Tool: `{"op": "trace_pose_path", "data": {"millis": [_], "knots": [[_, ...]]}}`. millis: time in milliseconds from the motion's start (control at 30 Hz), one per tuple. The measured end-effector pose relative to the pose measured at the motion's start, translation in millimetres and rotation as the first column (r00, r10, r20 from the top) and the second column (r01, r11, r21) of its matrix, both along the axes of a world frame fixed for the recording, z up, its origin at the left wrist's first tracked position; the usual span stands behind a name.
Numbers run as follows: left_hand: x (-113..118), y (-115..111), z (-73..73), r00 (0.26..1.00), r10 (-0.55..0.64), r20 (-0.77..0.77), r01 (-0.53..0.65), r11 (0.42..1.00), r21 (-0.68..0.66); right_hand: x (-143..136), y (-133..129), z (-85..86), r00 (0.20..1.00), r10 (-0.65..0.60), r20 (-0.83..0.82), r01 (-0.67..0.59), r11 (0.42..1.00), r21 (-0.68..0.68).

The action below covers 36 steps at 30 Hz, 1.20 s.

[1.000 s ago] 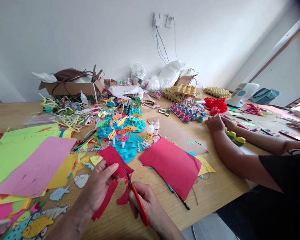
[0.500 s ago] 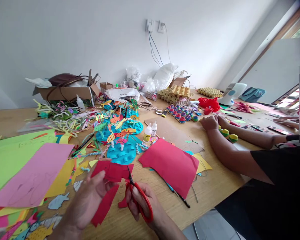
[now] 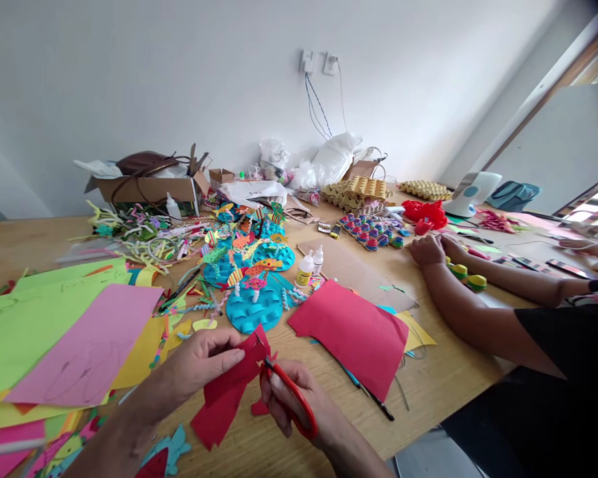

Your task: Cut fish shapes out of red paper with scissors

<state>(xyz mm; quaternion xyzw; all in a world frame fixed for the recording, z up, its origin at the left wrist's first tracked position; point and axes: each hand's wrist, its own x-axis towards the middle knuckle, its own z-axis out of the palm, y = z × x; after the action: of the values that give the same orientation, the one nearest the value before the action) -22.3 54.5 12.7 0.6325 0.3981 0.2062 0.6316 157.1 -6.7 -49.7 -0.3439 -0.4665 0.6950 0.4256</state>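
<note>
My left hand (image 3: 202, 362) pinches a piece of red paper (image 3: 246, 358) between thumb and fingers. In my right hand (image 3: 294, 398) are red-handled scissors (image 3: 303, 405), their dark blades at the right edge of that paper. Under the held piece lies another red paper strip (image 3: 214, 425) on the table, and a small red scrap (image 3: 260, 407) is just left of my right hand. To the right a large red sheet (image 3: 353, 332) lies flat, partly over a yellow sheet and a black pen (image 3: 379, 405).
Green sheets (image 3: 54, 305) and a pink sheet (image 3: 90, 345) cover the left side. Blue paper bases with paper fish (image 3: 254, 302), two glue bottles (image 3: 305, 269) and egg trays (image 3: 359, 189) stand farther back. A co-worker's arms (image 3: 448, 285) rest on the right.
My left hand has turned palm-down over the paper, which is now tilted up towards the right. The scissors remain at its edge. The whole view has shifted slightly.
</note>
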Motion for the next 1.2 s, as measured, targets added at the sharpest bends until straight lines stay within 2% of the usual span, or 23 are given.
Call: {"op": "trace_pose_path", "data": {"millis": [333,500,633,933,1200], "knots": [[6,9,4.4,0.996,-0.044,-0.080,0.062,0.969,0.239,0,1,6.4,0.999,-0.001,0.047,-0.002,0.998,0.056],[12,9,8.3,0.991,-0.088,-0.100,0.109,0.966,0.234,1,1,10.2,0.999,0.002,0.032,-0.004,0.998,0.059],[18,7,10.2,0.993,-0.082,-0.089,0.100,0.969,0.227,2,1,9.4,1.000,-0.008,0.001,0.008,0.998,0.066],[21,4,-2.3,0.997,-0.064,-0.040,0.069,0.987,0.146,5,-3,1.9,1.000,-0.008,-0.002,0.008,0.999,0.051],[23,3,-0.5,0.996,-0.082,-0.032,0.085,0.994,0.073,9,-6,1.1,1.000,0.015,0.007,-0.015,1.000,0.022]]}}
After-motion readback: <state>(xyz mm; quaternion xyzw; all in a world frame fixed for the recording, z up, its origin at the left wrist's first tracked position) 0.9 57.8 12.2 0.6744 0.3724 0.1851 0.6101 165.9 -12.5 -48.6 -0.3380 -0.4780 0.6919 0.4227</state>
